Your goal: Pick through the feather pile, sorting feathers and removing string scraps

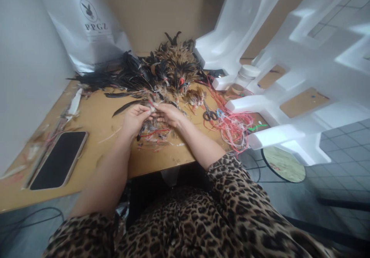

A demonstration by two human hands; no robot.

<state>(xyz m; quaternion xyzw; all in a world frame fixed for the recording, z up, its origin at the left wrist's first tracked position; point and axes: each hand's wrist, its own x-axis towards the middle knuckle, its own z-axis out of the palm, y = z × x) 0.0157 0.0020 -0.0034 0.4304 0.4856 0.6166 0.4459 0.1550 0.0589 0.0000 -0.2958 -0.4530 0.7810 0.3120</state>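
Observation:
Over the middle of the table, my left hand and my right hand meet with fingertips pinched. Between them is a small bunch of feathers, its pale quill ends at my fingertips with a bit of red string. A long dark feather lies just behind my left hand. Behind both hands spreads a big heap of black and brown feathers. Below my fingers are loose feather scraps and red strands on the tabletop. How the fingers share the bunch is partly hidden.
Black-handled scissors lie right of my hands, beside a tangle of pink and white string. White foam pieces stand along the right. A phone rests at the left edge. A white printed bag stands behind.

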